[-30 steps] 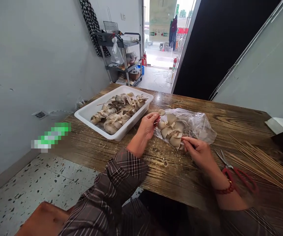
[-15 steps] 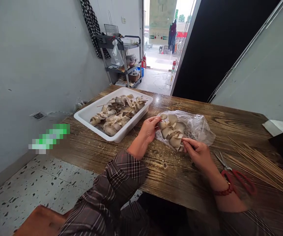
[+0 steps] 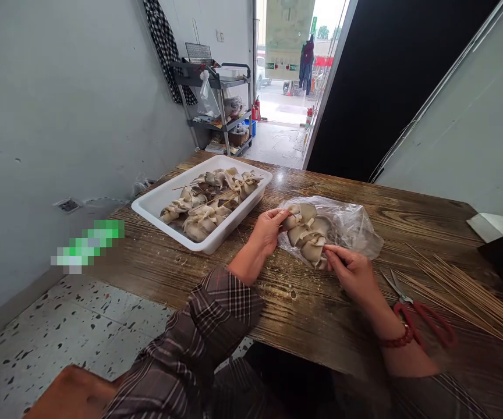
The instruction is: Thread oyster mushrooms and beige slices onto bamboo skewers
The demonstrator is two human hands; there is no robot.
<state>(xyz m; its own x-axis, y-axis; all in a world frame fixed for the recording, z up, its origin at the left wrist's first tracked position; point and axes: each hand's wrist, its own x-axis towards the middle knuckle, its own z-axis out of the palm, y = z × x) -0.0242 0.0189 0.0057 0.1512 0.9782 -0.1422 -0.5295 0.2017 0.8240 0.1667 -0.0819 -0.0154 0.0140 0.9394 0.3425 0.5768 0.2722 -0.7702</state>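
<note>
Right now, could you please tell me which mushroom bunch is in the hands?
The mushroom bunch held between left hand and right hand, by the clear bag; other bunches lie in the white tray.

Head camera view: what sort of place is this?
Perhaps a small eatery's food-prep room: a white rectangular plastic tray holds grey-beige mushrooms, thin tan wooden skewers lie on the brown wood-grained table, and a grey three-shelf cart stands beyond it.

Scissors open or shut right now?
Open, partway. The scissors lie on the table, right of the right hand, with their blades in a narrow V, tips apart.
</note>
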